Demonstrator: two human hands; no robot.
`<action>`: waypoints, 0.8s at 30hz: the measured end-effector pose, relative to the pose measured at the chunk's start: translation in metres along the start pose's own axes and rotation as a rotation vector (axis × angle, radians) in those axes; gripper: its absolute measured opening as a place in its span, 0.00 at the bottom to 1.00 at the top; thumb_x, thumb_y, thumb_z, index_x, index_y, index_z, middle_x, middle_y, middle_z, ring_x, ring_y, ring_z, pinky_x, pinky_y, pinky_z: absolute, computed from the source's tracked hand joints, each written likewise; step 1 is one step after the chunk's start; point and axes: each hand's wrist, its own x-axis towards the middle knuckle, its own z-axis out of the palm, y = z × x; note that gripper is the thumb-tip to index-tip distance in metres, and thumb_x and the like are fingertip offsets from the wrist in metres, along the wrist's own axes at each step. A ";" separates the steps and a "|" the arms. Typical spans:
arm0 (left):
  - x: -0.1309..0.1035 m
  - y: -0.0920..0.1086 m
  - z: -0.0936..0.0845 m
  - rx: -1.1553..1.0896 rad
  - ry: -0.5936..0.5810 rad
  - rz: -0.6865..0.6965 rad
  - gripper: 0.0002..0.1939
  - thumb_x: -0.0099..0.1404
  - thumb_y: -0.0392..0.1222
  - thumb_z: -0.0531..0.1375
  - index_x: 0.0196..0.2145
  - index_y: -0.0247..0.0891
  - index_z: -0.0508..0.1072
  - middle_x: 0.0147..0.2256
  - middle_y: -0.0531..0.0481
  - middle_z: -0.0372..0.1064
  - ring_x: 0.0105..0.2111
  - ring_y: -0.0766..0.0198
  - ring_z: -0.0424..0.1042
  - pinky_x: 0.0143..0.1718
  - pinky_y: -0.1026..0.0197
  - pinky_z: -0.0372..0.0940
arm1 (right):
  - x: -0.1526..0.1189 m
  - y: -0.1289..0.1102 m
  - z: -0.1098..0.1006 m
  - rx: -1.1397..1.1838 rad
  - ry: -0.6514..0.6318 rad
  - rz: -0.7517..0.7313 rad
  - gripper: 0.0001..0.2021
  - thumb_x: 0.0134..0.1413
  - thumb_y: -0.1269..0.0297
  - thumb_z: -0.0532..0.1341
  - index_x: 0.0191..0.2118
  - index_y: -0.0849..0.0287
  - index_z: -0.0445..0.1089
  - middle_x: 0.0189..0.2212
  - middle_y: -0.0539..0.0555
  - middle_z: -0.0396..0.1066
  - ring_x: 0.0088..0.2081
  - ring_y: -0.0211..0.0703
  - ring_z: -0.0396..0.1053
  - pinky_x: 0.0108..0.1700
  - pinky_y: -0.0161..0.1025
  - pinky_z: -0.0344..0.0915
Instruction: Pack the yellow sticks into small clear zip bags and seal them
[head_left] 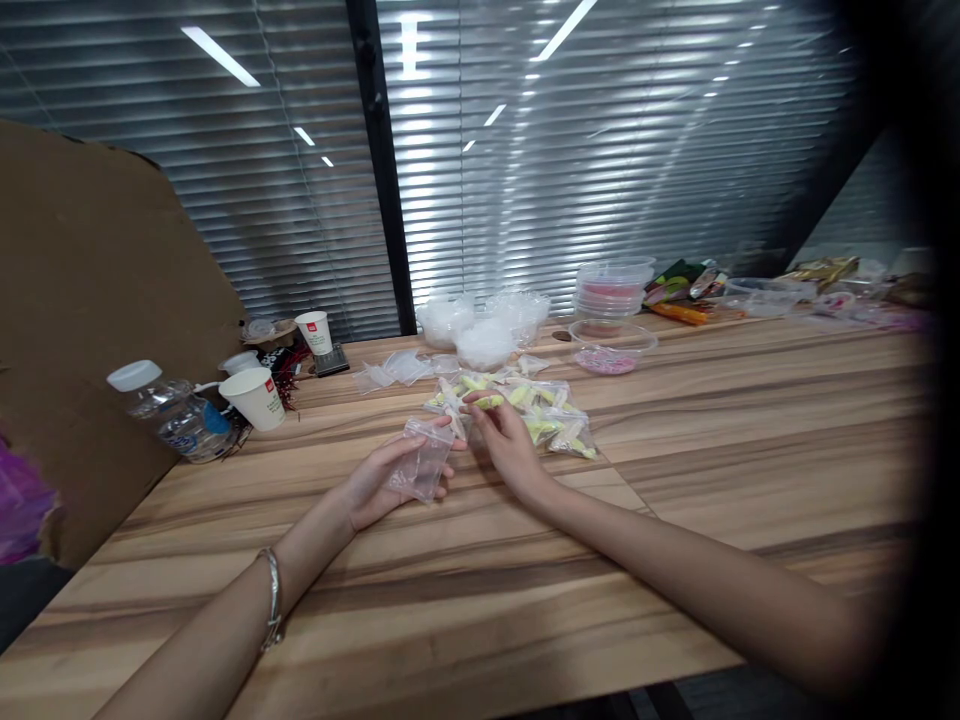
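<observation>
My left hand [381, 482] holds a small clear zip bag [423, 462], its fingers behind and around the plastic. Just to the right, my right hand [510, 445] pinches a small yellow-green piece [489, 402] between thumb and fingers. Several clear bags with yellow-green and whitish pieces [551, 405] lie in a pile behind and to the right of my right hand. Flat clear bags [403, 368] lie farther back, left of the pile. Nothing can be made out inside the bag in my left hand.
Puffy clear plastic bundles [486, 342] sit behind the pile. Round tubs [611, 290] and an open tub with pink bits [607, 360] stand back right. At the left are paper cups [253, 398], a plastic bottle [180, 415] and a cardboard panel [97, 300].
</observation>
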 end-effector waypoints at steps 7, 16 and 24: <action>0.002 0.001 0.001 -0.010 0.011 0.003 0.22 0.68 0.45 0.48 0.58 0.41 0.56 0.52 0.36 0.61 0.36 0.57 0.70 0.36 0.54 0.65 | -0.006 -0.010 0.001 0.087 -0.044 0.127 0.15 0.58 0.58 0.54 0.48 0.52 0.51 0.31 0.48 0.68 0.33 0.39 0.68 0.39 0.38 0.64; 0.004 0.003 0.001 -0.064 0.023 0.000 0.26 0.67 0.55 0.44 0.56 0.38 0.59 0.50 0.35 0.64 0.34 0.56 0.71 0.35 0.52 0.65 | -0.006 -0.016 0.004 0.264 -0.146 0.160 0.12 0.57 0.57 0.54 0.43 0.52 0.52 0.24 0.44 0.62 0.24 0.35 0.63 0.27 0.32 0.61; 0.004 0.002 -0.001 -0.070 0.041 -0.024 0.29 0.66 0.56 0.44 0.51 0.29 0.66 0.44 0.33 0.68 0.32 0.56 0.71 0.34 0.53 0.65 | -0.003 -0.013 0.001 0.013 -0.103 0.061 0.09 0.58 0.58 0.54 0.38 0.56 0.67 0.32 0.51 0.65 0.30 0.38 0.64 0.32 0.35 0.62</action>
